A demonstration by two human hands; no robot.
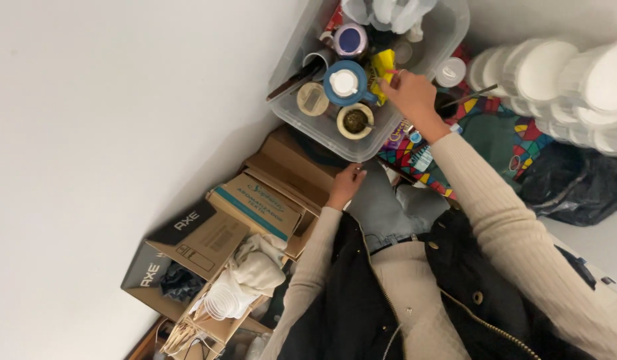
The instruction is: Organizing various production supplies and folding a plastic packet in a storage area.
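Note:
My right hand (410, 93) reaches into a clear plastic bin (448, 33) and pinches a yellow packet (382, 67) at its top. Just left of it in the bin are a blue lid with a white cap (344, 83), a purple-topped can (350, 40), a tan round lid (313, 100) and a cup with dark contents (354, 121). My left hand (345, 185) rests by my jeans-clad knee (388, 207), below the bin's near corner, fingers loosely bent and holding nothing.
Stacks of white plastic containers (555, 73) stand at the right above a colourful mosaic-patterned cloth (495, 127) and a black bag (575, 180). Cardboard boxes (255, 207), a black box (188, 220), white cloth (255, 273) and stacked white cups (222, 303) crowd the lower left along the wall.

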